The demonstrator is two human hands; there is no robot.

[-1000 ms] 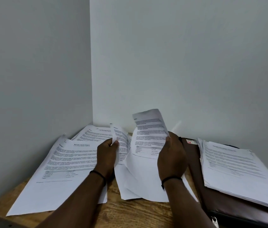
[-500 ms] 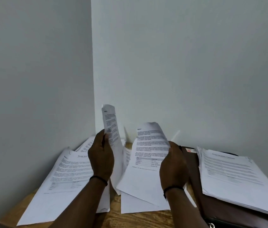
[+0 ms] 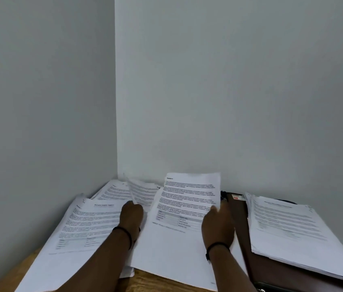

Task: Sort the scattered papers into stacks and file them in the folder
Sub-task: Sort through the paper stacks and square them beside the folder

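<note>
The left hand (image 3: 131,216) pinches a raised sheet (image 3: 140,191); the right hand (image 3: 218,225), blurred, seems to grip a printed page (image 3: 187,205). A stack (image 3: 288,226) lies on the brown folder (image 3: 240,224) just right of it.

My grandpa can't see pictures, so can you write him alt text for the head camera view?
Two hands sort printed papers on a wooden table in a grey corner: the right hand holds a sheet, the left hand another. A paper stack lies on a brown folder at right.

papers (image 3: 187,207): white, black print | folder (image 3: 242,228): dark brown | table (image 3: 151,283): tan wood grain
</note>
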